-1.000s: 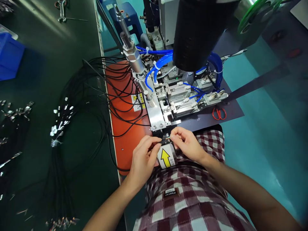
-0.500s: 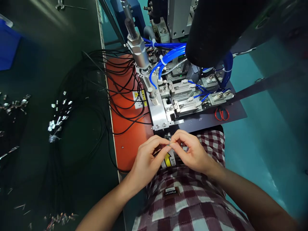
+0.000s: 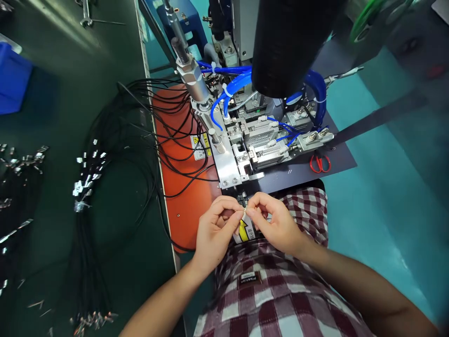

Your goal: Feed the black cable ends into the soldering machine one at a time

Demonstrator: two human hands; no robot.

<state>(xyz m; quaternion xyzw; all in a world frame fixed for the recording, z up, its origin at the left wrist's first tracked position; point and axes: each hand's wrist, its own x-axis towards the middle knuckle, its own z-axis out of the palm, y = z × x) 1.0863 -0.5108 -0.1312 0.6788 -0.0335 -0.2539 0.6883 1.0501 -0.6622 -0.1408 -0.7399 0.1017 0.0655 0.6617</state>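
My left hand (image 3: 216, 230) and my right hand (image 3: 275, 221) meet fingertip to fingertip in front of the plaid apron. Each pinches with thumb and forefinger. A tiny, thin, pale piece shows between the fingertips; it is too small to name. Just beyond them stands a metal machine fixture (image 3: 228, 166) with cylinders and clamps. Beneath the fingers lies a label with a yellow arrow (image 3: 243, 231). Black cables (image 3: 182, 174) run from the fixture's left side over an orange-red plate (image 3: 178, 201).
On the dark green table (image 3: 115, 271) at left lies a tied cable bundle (image 3: 84, 238) with silvery connectors. A blue bin (image 3: 14, 79) and a wrench (image 3: 86, 14) sit farther back. Red-handled scissors (image 3: 320, 164) lie right of the fixture. A thick black column (image 3: 284, 51) overhangs the machine.
The view has shifted slightly, so the machine appears a little farther left. My hands stay together, with the fingers of both slightly re-set around the tiny piece.
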